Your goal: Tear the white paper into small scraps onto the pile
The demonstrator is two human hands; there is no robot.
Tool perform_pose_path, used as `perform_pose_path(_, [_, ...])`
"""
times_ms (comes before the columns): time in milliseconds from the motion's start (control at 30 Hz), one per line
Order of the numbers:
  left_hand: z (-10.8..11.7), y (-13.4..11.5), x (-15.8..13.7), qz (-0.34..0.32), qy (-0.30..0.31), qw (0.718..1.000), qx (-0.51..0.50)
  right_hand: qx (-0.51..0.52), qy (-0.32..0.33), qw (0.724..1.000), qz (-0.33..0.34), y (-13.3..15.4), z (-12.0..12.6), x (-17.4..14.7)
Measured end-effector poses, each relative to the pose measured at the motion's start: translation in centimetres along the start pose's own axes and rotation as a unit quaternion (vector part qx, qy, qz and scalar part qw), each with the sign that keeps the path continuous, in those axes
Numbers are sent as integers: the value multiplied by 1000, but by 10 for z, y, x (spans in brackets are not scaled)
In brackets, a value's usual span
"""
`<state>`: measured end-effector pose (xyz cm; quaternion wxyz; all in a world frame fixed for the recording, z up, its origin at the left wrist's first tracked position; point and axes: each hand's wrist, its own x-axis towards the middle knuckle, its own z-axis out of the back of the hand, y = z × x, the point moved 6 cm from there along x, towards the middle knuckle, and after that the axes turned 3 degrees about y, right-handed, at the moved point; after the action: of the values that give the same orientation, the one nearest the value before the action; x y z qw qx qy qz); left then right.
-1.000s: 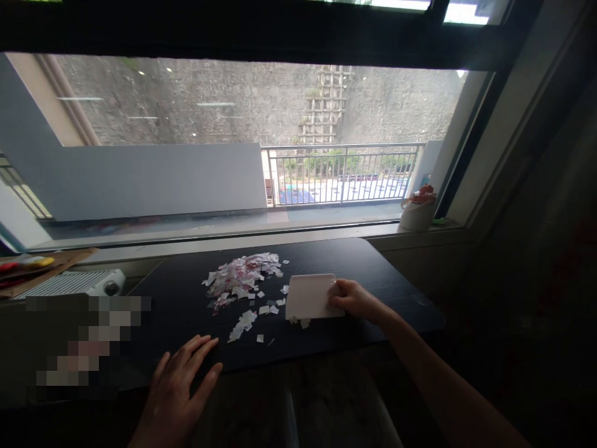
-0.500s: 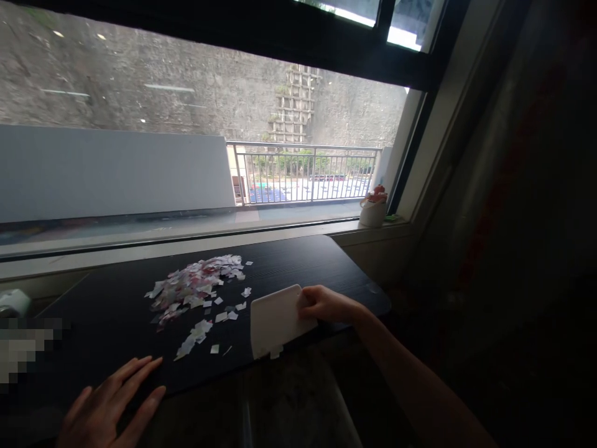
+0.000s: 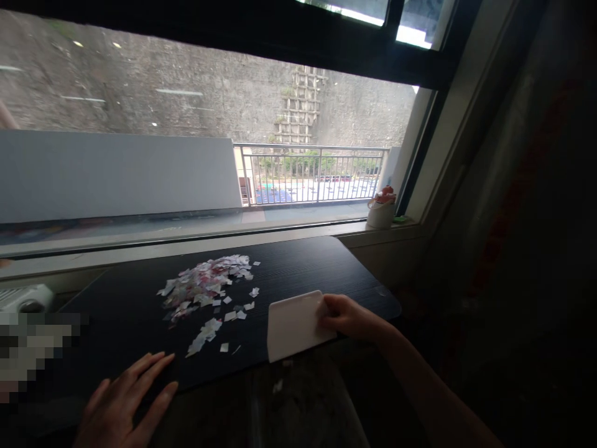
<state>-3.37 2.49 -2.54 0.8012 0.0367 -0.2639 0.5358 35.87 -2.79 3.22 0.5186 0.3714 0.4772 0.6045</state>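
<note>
My left hand (image 3: 128, 398) lies with its fingers stretched out at the near edge of the black table (image 3: 298, 267), holding nothing. The right hand (image 3: 342, 316) pinches the right side of a white flat card-like piece (image 3: 293, 323), its lower edge along the table's near edge. To the left of it spreads a heap of small paper scraps (image 3: 209, 280), white with some reddish ones. A smaller cluster of scraps (image 3: 204, 336) lies nearer my left hand. Below the table edge, under the white piece, a few pale scraps (image 3: 278, 386) show in the dark.
Behind the table runs a window sill (image 3: 289, 239) with a white pot (image 3: 380, 214) at its right end. A pale box-like object (image 3: 28, 300) stands at the left edge, beside a pixelated patch. Beneath the table front is a dim, partly transparent-looking surface (image 3: 312, 410).
Scraps that hung at the lower edge of the white piece are now below the table edge. The whole view has shifted slightly; my left hand stays on the table.
</note>
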Motion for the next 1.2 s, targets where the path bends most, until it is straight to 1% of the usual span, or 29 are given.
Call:
perform_pose_path(33, [-1, -6, 1, -14, 31, 999, 0, -8, -15, 1000, 2, 1, 2, -4])
perform_pose_path(67, [1, -10, 1, -16, 38, 999, -2, -16, -23, 1000, 1, 1, 3, -8])
perform_pose_path(100, [4, -14, 1, -15, 38, 999, -3, -31, -24, 999, 1, 2, 2, -11])
perform_pose_path(133, [9, -17, 2, -3, 12, 1000, -3, -43, -19, 999, 2, 4, 1, -14])
perform_pose_path(167, [12, -20, 2, 4, -2, 1000, 0, -48, -11, 999, 4, 6, -1, -16])
perform_pose_path(267, [12, -28, 1, 11, 14, 1000, -3, -63, -52, 996, 37, 16, -7, -14])
perform_pose_path(300, [12, -30, 1, 10, 21, 1000, -4, -66, -68, 994, 52, 20, -12, -10])
perform_pose_path(367, [14, -30, 0, 22, 10, 1000, -5, -75, -78, 991, 77, 27, -26, 2])
perform_pose_path(467, [12, -30, 0, 17, 50, 999, -3, -97, -63, 988, 103, 34, -52, 26])
perform_pose_path(567, [12, -30, 1, 11, 74, 997, -2, -129, -61, 983, 118, 35, -64, 43])
perform_pose_path(600, [12, -31, 1, 10, 76, 997, -4, -140, -59, 981, 117, 34, -63, 45])
perform_pose_path(667, [14, -33, 1, 16, 63, 998, -10, -155, -54, 981, 105, 28, -52, 44])
perform_pose_path(767, [16, -37, 1, 30, 33, 999, -23, -143, -57, 985, 75, 19, -21, 28])
perform_pose_path(833, [16, -38, 1, 36, 27, 999, -29, -119, -60, 989, 56, 15, -1, 17])
perform_pose_path(900, [16, -39, 1, 37, 25, 999, -28, -90, -54, 993, 46, 13, 11, 11])
perform_pose_path(967, [18, -40, 0, 38, 14, 999, -20, -60, -49, 996, 44, 12, 14, 13])
perform_pose_path(1067, [19, -42, -1, 35, 3, 999, -9, -31, -49, 997, 42, 9, 7, 28])
perform_pose_path(1133, [19, -41, -2, 30, 4, 1000, -6, -30, -47, 998, 33, 6, 1, 39])
perform_pose_path(1200, [16, -37, -2, 23, 18, 1000, -8, -41, -33, 998, 23, 4, -5, 46])
